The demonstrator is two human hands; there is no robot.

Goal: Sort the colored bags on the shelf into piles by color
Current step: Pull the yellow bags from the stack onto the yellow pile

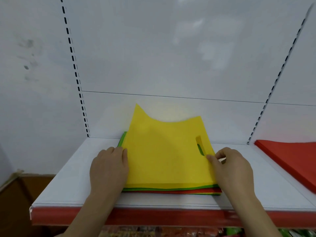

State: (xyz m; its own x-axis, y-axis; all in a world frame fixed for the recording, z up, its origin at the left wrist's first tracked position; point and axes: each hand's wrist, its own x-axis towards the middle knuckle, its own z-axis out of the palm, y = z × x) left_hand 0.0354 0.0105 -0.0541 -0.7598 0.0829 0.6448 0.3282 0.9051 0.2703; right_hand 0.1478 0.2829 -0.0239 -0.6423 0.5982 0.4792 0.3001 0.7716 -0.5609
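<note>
A mixed stack of flat bags point(171, 189) lies in the middle of the white shelf point(68, 182), showing green, red and yellow edges at the front. On top is a yellow bag point(164, 151) with a slot handle; its far edge curls up against the back panel. My left hand point(109, 168) rests flat on the stack's left edge. At the right edge, near the handle slot, my right hand point(232, 168) pinches the yellow bag between thumb and fingers.
A pile of red bags point(290, 158) lies at the right end of the shelf. The shelf has a red front strip point(119, 217), a white back panel and slotted uprights. Brown boxes point(22, 190) stand lower left; colourful goods show below the shelf.
</note>
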